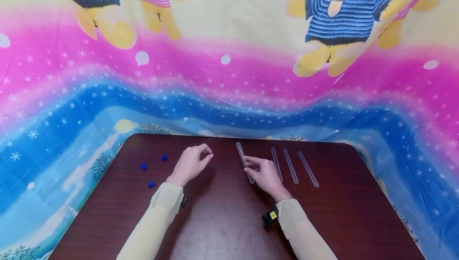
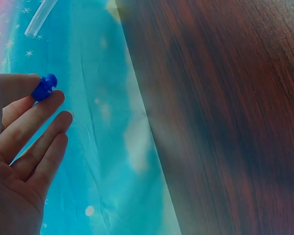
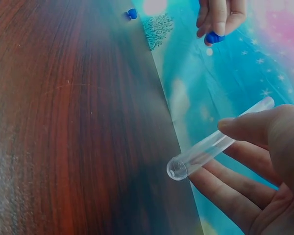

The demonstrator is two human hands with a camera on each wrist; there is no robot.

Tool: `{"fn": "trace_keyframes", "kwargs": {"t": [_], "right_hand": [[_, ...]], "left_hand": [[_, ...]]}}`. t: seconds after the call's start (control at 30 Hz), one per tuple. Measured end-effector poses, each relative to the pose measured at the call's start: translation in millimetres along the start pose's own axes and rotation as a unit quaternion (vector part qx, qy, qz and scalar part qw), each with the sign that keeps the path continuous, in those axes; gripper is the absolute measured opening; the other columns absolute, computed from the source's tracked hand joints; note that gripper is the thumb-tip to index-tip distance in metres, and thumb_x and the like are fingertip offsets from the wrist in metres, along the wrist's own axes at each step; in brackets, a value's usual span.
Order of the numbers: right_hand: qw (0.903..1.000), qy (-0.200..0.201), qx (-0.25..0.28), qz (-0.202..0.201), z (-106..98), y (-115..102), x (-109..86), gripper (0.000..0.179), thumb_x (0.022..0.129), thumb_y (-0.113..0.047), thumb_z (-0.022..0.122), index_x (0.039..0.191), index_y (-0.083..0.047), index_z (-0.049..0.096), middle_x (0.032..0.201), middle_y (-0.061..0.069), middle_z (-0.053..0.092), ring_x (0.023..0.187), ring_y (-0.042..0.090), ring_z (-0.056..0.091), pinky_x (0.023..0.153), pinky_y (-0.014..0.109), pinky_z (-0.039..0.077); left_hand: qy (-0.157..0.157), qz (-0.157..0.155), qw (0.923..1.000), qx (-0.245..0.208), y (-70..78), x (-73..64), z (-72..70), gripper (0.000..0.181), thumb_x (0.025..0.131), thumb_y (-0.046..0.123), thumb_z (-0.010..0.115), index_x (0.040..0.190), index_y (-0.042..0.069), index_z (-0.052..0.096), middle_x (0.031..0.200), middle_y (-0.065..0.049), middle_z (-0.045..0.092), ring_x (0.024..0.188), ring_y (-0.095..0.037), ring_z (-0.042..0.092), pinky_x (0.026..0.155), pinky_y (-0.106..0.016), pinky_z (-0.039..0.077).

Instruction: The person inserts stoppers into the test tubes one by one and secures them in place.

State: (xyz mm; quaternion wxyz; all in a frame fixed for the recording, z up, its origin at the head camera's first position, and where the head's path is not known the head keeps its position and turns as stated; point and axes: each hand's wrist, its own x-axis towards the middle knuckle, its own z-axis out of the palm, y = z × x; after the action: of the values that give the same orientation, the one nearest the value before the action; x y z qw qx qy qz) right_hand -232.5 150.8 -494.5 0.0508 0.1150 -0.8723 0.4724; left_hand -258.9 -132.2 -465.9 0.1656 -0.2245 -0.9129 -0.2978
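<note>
Left hand: I see thumb and fingertip pinched on a small blue plug, other fingers loosely extended. From the left wrist view, the plug's knobbed end pokes out past the fingertips. Right hand: thumb on one side, fingers on the other, clamped round a clear tube along its middle; both ends stick out. Tube is slanted; can't tell from my end whether it touches the table. Plug and tube are apart, gap between the two hands.

Further out, right of the right hand: three more clear tubes, lying side by side on the table, left one just beside the hand, then middle one, then right one. Left of the left hand: three loose blue plugs, far one, leftmost one, near one. All on the dark wood-grain table. Behind it, printed cloth with bears and snowflakes.
</note>
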Motion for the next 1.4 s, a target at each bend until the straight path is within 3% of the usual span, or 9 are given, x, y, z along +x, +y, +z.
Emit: {"fn": "trace_keyframes", "kwargs": {"t": [0.3,0.7,0.93,1.1,1.4], "right_hand": [[0.9995,-0.029,0.011,-0.003,3.3,0.0,-2.6,0.042,0.090,-0.004,0.078,0.129,-0.017,0.072,0.104,0.001,0.075,0.078,0.012,0.071,0.064,0.028,0.059],[0.9991,-0.033,0.020,-0.015,7.9,1.4,-4.7,0.041,0.090,-0.002,0.077,0.128,-0.017,0.072,0.103,0.001,0.075,0.078,0.011,0.071,0.062,0.027,0.058],[0.9986,-0.045,0.025,-0.014,10.2,-1.3,-4.5,0.042,0.091,-0.001,0.076,0.129,-0.017,0.072,0.104,0.003,0.075,0.079,0.013,0.072,0.065,0.027,0.058],[0.9978,-0.056,0.028,-0.023,11.1,-1.6,-4.5,0.042,0.091,-0.001,0.075,0.130,-0.015,0.071,0.106,0.008,0.075,0.082,0.017,0.073,0.065,0.028,0.059],[0.9969,-0.072,0.013,-0.029,14.0,-5.1,-3.6,0.042,0.092,-0.003,0.075,0.131,-0.017,0.070,0.106,0.001,0.075,0.083,0.013,0.073,0.067,0.027,0.059]], "left_hand": [[0.010,0.008,0.9997,-0.019,3.4,3.3,-1.4,0.005,0.095,0.019,0.075,0.098,0.016,0.073,0.097,-0.001,0.076,0.088,-0.025,0.070,0.080,-0.039,0.054],[0.029,0.021,0.9989,-0.029,9.1,6.7,-3.3,0.004,0.094,0.018,0.075,0.096,0.014,0.073,0.096,-0.001,0.076,0.085,-0.024,0.071,0.076,-0.037,0.054],[0.024,0.018,0.9988,-0.038,11.9,9.3,-4.3,0.006,0.097,0.020,0.073,0.098,0.014,0.073,0.096,0.001,0.076,0.084,-0.015,0.069,0.076,-0.034,0.053],[0.028,0.020,0.9982,-0.048,12.8,11.2,-3.8,0.004,0.096,0.018,0.073,0.097,0.015,0.073,0.096,0.000,0.076,0.085,-0.020,0.070,0.076,-0.035,0.053],[0.025,0.007,0.9981,-0.056,15.5,15.3,-2.9,0.003,0.096,0.019,0.074,0.098,0.017,0.074,0.096,0.003,0.075,0.089,-0.015,0.070,0.080,-0.034,0.054]]}}
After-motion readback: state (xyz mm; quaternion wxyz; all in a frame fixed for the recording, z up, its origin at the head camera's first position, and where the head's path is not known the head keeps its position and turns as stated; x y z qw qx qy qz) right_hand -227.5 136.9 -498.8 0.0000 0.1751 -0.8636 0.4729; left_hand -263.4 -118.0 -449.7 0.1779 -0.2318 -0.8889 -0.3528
